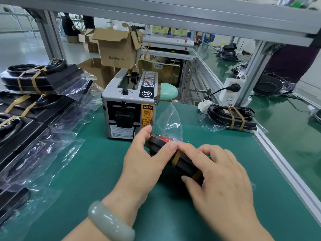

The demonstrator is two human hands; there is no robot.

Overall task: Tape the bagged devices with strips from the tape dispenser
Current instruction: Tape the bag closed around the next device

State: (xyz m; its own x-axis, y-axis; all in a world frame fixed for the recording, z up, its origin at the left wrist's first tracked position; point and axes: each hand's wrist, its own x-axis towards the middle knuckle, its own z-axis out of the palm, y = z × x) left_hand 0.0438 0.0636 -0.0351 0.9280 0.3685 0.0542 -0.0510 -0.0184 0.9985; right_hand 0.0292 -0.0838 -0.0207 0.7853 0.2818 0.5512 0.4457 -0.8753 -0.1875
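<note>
A black device in a clear bag point(184, 162) lies on the green mat just in front of the grey tape dispenser point(129, 105). Two tan tape strips cross the device. My left hand point(144, 162) grips its left end, thumb and fingers curled round the edge. My right hand point(217, 176) rests over its right part, the index finger pressing the nearer-to-dispenser tape strip point(176, 159) and the thumb near the second strip. The loose bag mouth point(171, 119) stands up behind the device.
Several bagged, taped devices point(34, 94) are stacked at the left. Another taped one point(231, 117) lies at the right by a power strip point(231, 89). Cardboard boxes point(116, 47) stand behind the bench. An aluminium rail point(284, 164) borders the mat on the right.
</note>
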